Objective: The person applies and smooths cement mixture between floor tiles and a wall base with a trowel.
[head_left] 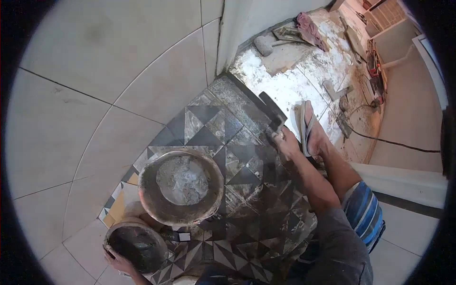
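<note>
My right hand (pixel 286 144) is closed around a trowel (pixel 272 107) with a dark, flat blade, over the tiles near the doorway. At the lower left, my left hand (pixel 118 262) grips the outer rim of a smaller round bucket (pixel 160 242), its fingers curled over the edge. Dark, wet-looking contents show inside that bucket. Beside it stands a larger basin (pixel 219 192) with a grey powdery mix (pixel 183 180) in it. Between the two vessels and my legs lies a small black and white box (pixel 184 236).
Patterned tiles (pixel 244 164) smeared with grey cover the floor. Past the threshold, a mallet (pixel 263 46), a pink cloth (pixel 309 29) and scattered tools lie on dusty ground. A sandalled foot (pixel 309 128) rests near the trowel. A black cable (pixel 394 141) crosses at right.
</note>
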Action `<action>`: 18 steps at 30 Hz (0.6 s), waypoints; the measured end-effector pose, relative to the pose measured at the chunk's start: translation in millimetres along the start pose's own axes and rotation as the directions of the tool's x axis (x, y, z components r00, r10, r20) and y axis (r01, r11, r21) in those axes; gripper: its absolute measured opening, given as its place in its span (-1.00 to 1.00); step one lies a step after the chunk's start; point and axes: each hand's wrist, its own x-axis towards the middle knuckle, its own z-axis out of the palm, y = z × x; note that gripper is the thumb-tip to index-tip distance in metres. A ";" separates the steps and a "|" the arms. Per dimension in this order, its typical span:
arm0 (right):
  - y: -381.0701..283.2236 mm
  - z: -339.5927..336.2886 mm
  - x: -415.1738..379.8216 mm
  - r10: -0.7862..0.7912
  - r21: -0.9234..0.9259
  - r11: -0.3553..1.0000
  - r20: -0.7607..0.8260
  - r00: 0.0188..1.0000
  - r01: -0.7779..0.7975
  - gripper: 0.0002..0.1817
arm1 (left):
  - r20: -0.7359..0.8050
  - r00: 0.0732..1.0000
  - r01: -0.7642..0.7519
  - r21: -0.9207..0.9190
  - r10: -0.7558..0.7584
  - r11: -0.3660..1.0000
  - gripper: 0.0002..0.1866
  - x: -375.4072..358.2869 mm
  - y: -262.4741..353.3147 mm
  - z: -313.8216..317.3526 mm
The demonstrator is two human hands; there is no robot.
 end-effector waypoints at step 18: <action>25.1 5.0 -9.1 -0.161 -0.006 0.987 -0.113 0.980 0.162 -0.63 | -0.005 1.000 0.015 -0.028 -0.016 0.999 -0.47 -1.6 -14.8 4.2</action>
